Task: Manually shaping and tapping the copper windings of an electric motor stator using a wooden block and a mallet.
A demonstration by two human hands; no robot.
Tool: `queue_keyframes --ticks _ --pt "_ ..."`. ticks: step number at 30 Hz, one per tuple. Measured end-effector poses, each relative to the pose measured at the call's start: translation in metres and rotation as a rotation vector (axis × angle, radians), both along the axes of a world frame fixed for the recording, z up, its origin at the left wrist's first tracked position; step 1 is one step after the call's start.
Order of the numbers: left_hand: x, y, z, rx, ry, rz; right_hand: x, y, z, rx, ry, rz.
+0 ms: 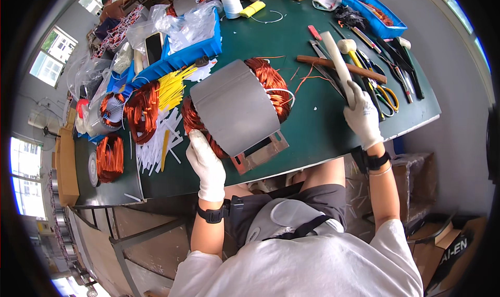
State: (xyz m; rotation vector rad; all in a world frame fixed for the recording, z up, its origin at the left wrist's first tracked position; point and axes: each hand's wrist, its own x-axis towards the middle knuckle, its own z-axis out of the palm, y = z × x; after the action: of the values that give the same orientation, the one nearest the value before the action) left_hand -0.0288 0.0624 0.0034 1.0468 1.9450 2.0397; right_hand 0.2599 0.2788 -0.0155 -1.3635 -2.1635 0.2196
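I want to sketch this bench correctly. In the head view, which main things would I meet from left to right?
Lowest copper wire bundle → loose white strips → grey cylinder → white stick in the right hand → scissors' orange-yellow handle.

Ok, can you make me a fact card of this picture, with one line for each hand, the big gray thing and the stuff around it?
Left hand: white glove, at the near left side of the gray drum; grip unclear
Right hand: white glove, holding a pale stick
Gray drum: lying on its side, copper wire bulging from both ends
Table: green
Left of drum: yellow strips, white strips
Right of drum: brown stick, mallet, scissors
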Motion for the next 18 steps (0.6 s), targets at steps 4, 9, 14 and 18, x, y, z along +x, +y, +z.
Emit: queue_keyframes --ticks 4,9,14,18 --pt "-0.021 -0.011 -0.046 -0.172 0.772 0.227 -0.001 0.004 0.009 0.252 -0.221 -0.083" --pt "-0.025 -0.015 -0.048 -0.180 0.847 0.246 -0.012 -0.030 -0.010 0.184 -0.269 0.042" --pt "-0.012 -0.006 -0.042 -0.091 1.052 0.422 -0.019 -0.034 -0.028 0.235 -0.200 0.012" --pt "-0.016 -0.013 -0.068 -0.208 1.219 0.586 -0.015 -0.032 -0.036 0.240 -0.266 0.019"
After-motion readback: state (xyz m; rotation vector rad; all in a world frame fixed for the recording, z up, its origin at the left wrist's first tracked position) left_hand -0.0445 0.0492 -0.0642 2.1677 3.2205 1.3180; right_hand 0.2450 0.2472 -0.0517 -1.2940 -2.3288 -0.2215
